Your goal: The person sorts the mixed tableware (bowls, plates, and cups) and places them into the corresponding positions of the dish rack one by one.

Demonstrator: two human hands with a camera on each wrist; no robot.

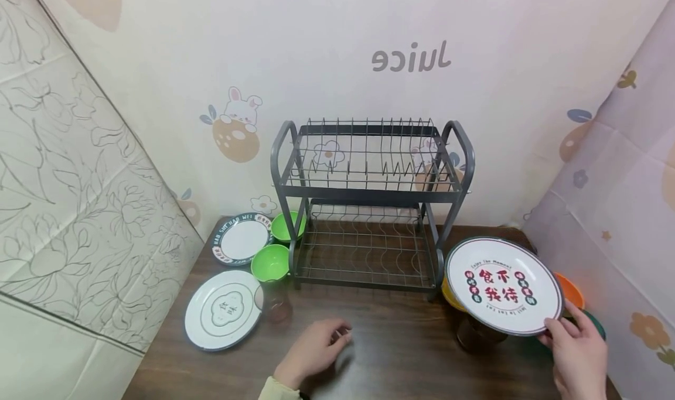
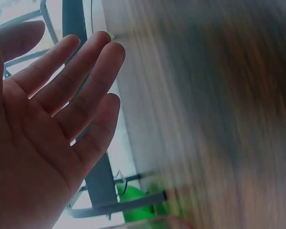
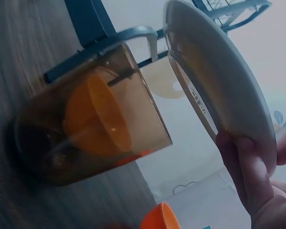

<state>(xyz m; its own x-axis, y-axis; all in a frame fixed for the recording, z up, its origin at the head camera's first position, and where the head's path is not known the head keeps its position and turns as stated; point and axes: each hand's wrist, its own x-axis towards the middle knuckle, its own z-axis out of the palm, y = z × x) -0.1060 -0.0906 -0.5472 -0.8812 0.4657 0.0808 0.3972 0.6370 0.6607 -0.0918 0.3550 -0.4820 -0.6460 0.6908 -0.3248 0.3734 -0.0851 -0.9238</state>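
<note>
My right hand (image 1: 580, 350) pinches the near right rim of a white plate (image 1: 503, 312) with red characters and a dark edge. The plate is raised above the table, right of the dish rack (image 1: 369, 198); the right wrist view shows its pale underside (image 3: 229, 71) with fingers (image 3: 252, 171) at the rim. Below it stand a brown see-through cup (image 3: 150, 112), a yellow bowl (image 1: 450, 294) and an orange bowl (image 1: 569, 291), partly covered in the head view. Holding nothing, my left hand (image 1: 316, 350) hovers in front of the rack, fingers loosely bent.
The two-tier black wire rack stands against the patterned wall. Left of it lie a white plate with a lettered rim (image 1: 245, 240), another white plate (image 1: 224, 330), two green bowls (image 1: 270, 263) and a brownish see-through cup (image 1: 278, 306). A dark green item (image 1: 596, 324) shows behind my right hand.
</note>
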